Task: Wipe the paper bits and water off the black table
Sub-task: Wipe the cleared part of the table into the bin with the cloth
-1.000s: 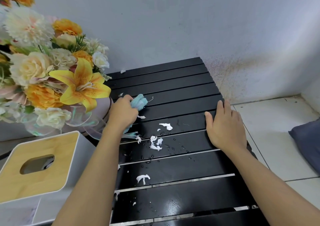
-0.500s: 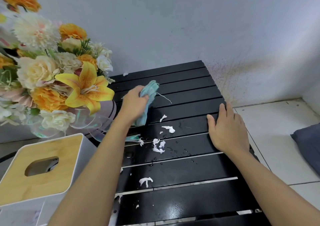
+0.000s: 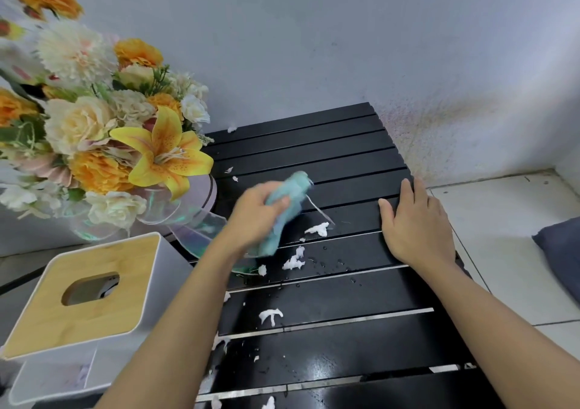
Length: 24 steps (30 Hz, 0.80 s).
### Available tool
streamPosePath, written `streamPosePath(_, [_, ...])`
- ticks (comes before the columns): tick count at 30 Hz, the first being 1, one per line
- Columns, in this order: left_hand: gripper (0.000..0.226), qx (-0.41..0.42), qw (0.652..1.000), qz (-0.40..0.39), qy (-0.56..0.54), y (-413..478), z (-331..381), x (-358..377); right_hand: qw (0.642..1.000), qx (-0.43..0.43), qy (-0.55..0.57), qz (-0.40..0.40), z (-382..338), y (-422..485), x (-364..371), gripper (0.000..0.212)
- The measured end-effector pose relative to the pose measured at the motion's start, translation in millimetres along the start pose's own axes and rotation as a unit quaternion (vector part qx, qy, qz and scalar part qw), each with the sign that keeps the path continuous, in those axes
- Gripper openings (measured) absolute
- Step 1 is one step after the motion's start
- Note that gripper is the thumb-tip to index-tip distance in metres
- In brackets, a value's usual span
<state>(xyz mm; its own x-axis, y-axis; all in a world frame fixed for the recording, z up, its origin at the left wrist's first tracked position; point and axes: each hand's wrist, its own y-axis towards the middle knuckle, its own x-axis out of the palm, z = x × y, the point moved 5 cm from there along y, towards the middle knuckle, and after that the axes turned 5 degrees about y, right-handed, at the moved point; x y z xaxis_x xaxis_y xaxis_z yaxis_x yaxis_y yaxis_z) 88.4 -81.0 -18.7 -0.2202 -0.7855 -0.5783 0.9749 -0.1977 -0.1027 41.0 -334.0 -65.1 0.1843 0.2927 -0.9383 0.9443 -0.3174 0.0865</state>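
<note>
**Cloth in the left hand, right hand flat on the slats**

The left hand (image 3: pixel 257 210) was curled around a light blue cloth (image 3: pixel 287 210), fingers and thumb closed over its upper part, with the forearm reaching in from the lower left. The cloth was motion-blurred; its loose end hung down to the black table (image 3: pixel 314 154), though whether it touched the slats could not be told. A thin thread trailed off its right side.

The right hand (image 3: pixel 417 223) lay palm down near the table's right edge, fingers straight, close together and pointing away from the person, holding nothing. Its forearm stretched in from the lower right corner.

White paper bits (image 3: pixel 293 261) lay scattered between the two hands and along the nearer slats, with a few small ones on the far slats near the flowers (image 3: pixel 125 132). Water drops (image 3: pixel 339 264) beaded the slats just left of the right wrist, and the nearest slats shone wet. A tissue box (image 3: pixel 84 295) with a wooden top sat left of the left forearm.
</note>
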Motion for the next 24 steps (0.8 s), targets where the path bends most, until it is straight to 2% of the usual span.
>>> streamPosePath(2, [0.022,-0.02,0.99,0.116,0.074,26.1,-16.5,-24.1,1.0,0.005,0.003,-0.001,0.9,-0.1,0.3,0.063])
streamPosePath(3, [0.025,-0.041,0.979,0.145,0.136,37.1,-25.6,-27.6,1.0,0.004,0.003,-0.002,1.2,-0.4,0.8,0.063])
streamPosePath(6, [0.031,-0.154,0.931,0.184,0.274,42.6,-32.2,-4.7,1.0,0.005,0.003,-0.002,1.2,0.2,1.2,0.063])
streamPosePath(7, [0.03,-0.154,0.919,0.198,0.303,37.2,-24.8,6.7,1.0,0.006,0.006,-0.004,1.5,0.8,1.8,0.063])
streamPosePath(9, [0.031,-0.084,0.918,0.189,0.337,16.3,-4.0,33.4,1.0,0.009,0.01,-0.013,2.4,0.7,2.5,0.064])
streamPosePath(11, [0.033,0.012,0.937,0.131,0.323,-8.1,4.3,56.8,0.999,0.008,0.034,-0.027,4.0,0.8,0.2,0.065])
streamPosePath(13, [0.032,0.069,0.968,0.011,0.241,-25.2,10.1,61.5,0.996,-0.007,0.077,-0.038,6.1,0.8,-4.3,0.064])
streamPosePath(15, [0.025,0.065,0.988,-0.09,0.109,-35.4,18.3,49.0,0.992,-0.048,0.108,-0.041,5.1,-4.1,-9.4,0.059])
streamPosePath(16, [0.023,0.059,0.992,-0.088,0.069,-34.2,22.7,36.3,0.99,-0.062,0.118,-0.042,5.4,-10.9,-13.3,0.057])
streamPosePath(18, [0.022,0.054,0.997,-0.021,0.059,-19.2,23.7,7.6,0.989,-0.06,0.133,-0.037,6.1,-33.7,-23.8,0.053])
streamPosePath(20, [0.024,0.049,0.991,0.036,0.117,-4.9,17.5,-5.9,0.987,-0.042,0.146,-0.043,11.6,-70.9,-33.6,0.052])
streamPosePath(21, [0.024,0.045,0.986,0.04,0.152,0.4,13.3,-3.9,0.987,-0.034,0.145,-0.058,15.3,-89.8,-35.6,0.052])
streamPosePath(24, [0.026,-0.009,0.966,0.04,0.255,-13.1,-2.5,26.2,0.992,-0.027,0.051,-0.112,25.0,-128.1,-28.0,0.06])
